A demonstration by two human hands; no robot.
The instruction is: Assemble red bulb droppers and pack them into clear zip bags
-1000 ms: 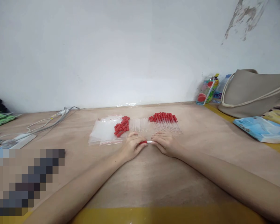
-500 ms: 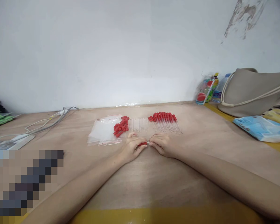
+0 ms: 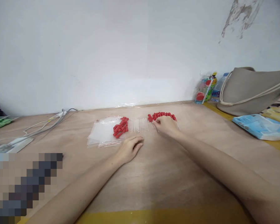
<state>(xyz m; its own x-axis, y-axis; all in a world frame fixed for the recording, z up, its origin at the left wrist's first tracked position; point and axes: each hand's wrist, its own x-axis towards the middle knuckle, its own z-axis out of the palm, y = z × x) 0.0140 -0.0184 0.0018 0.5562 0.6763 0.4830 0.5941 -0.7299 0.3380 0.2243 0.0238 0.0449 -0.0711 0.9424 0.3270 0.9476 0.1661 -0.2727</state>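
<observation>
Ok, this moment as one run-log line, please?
left hand: loosely open on brown tabletop; right hand: at red-bulbed clear droppers, grip unclear; nearby: loose red bulbs, thin clear tubes, translucent plastic bags

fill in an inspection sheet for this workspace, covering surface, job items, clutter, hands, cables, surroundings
Surface: brown tabletop, yellow strip along the near edge.
Job items: from left to right, clear zip bags, a pile of loose red bulbs partly over them, clear tubes, red-bulbed droppers in a row.
Clutter: drink bottles, grey-beige drawstring bag, blue packet, all at right.
Left hand: by the tabletop, fingers curled, nothing seen in it.
Right hand: at the droppers; cannot tell whether it grips one.
Cables: at far left, near a white power strip.
Surroundings: white wall, peeled patch upper right.
</observation>
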